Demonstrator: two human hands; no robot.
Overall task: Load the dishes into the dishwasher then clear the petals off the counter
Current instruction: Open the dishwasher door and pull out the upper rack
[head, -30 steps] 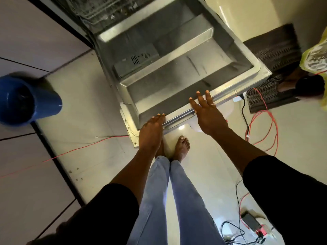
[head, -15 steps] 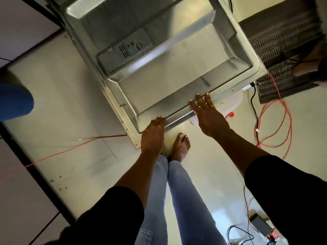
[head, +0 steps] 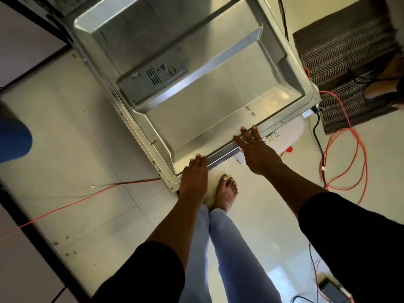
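The dishwasher door (head: 196,101) lies open and flat below me, its steel inner face up with the detergent dispenser (head: 150,79) near the hinge side. My left hand (head: 193,178) rests on the door's near edge close to its left corner, fingers straight. My right hand (head: 255,149) lies flat on the same edge further right, fingers spread over the rim. Neither hand holds anything. No dishes or petals are in view.
My bare feet (head: 226,191) stand on the pale floor just below the door. Red cables (head: 345,154) and a black cable loop on the floor at right, by a dark patterned mat (head: 345,53). A blue container (head: 13,141) sits at the left edge. Another person's foot (head: 382,88) is on the mat.
My view has tilted down and closer over the door; the racks have left the frame. Both hands stay on the door's near edge, which has come lower and flatter.
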